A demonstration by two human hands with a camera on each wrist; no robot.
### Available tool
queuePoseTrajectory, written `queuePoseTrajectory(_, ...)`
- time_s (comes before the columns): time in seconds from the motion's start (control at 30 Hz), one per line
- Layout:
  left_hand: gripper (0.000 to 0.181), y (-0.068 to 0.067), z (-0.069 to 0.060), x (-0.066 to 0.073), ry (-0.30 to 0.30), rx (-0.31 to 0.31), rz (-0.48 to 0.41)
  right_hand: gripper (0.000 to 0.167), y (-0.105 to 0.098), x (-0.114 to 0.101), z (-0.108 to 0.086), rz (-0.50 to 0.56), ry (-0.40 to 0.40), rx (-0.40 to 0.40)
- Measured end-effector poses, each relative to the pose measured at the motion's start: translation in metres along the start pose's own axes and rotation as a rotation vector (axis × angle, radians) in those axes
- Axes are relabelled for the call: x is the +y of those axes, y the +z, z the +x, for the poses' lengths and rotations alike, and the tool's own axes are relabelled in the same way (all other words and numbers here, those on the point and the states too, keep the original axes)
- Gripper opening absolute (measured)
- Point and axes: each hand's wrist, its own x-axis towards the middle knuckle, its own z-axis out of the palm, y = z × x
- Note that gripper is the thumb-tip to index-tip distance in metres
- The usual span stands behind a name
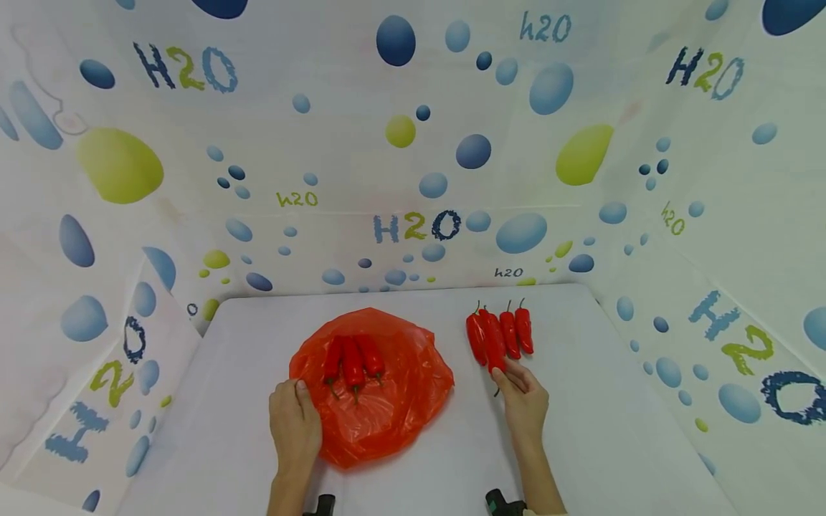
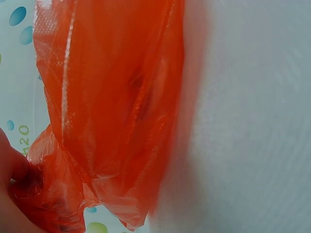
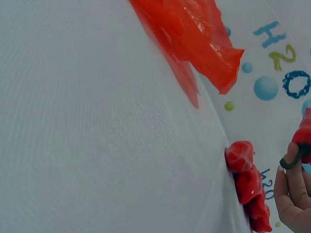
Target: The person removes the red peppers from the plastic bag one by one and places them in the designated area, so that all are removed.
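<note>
A red plastic bag (image 1: 400, 401) lies spread on the white table, and three red chili peppers (image 1: 352, 362) rest in its open middle, stems toward me. My left hand (image 1: 295, 416) grips the bag's left edge between thumb and fingers. In the left wrist view the bag (image 2: 116, 97) fills much of the frame, with a dark blurred shape behind its film. Right of the bag, my right hand (image 1: 525, 401) pinches a chili pepper (image 1: 495, 356) near its stem end. Its green stem (image 3: 302, 151) shows in the right wrist view. Beside it lie other chili peppers (image 1: 509, 335), stems pointing away.
The white table (image 1: 606, 401) ends at a back edge just beyond the chili peppers. Behind and at both sides stand sheet walls (image 1: 348, 251) printed with blue and green drops and H2O lettering. Dark wrist camera parts (image 1: 503, 504) show at the bottom.
</note>
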Motion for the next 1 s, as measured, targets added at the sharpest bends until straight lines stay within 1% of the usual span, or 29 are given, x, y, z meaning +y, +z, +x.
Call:
queuePoseTrajectory(0.17, 0.019, 0.0, 0.0, -0.002, 0.004, 0.005, 0.001, 0.041, -0.008, 0.0, -0.001, -0.049, -0.007, 0.026)
queuePoseTrajectory(0.23, 0.019, -0.001, 0.0, -0.002, 0.007, 0.007, 0.001, 0.04, -0.011, -0.007, -0.004, -0.07, 0.006, 0.035)
queuePoseTrajectory(0.4, 0.019, -0.002, 0.001, -0.001, 0.002, -0.001, 0.011, 0.037, -0.016, -0.001, -0.002, -0.104, 0.002, 0.079)
queuePoseTrajectory(0.47, 0.02, -0.002, 0.001, 0.0, -0.002, -0.007, 0.014, 0.036, -0.018, 0.009, 0.001, -0.132, -0.021, 0.1)
queuePoseTrajectory(0.5, 0.019, -0.002, 0.001, 0.0, -0.002, -0.007, 0.015, 0.036, -0.019, 0.01, 0.001, -0.147, -0.027, 0.109)
queuePoseTrajectory(0.7, 0.019, -0.001, 0.001, -0.001, -0.002, -0.003, 0.013, 0.037, -0.025, 0.011, 0.0, -0.248, -0.041, 0.131)
queuePoseTrajectory(1.0, 0.019, 0.0, 0.0, -0.002, 0.012, 0.007, 0.003, 0.034, -0.033, 0.014, 0.0, -0.328, -0.038, 0.169)
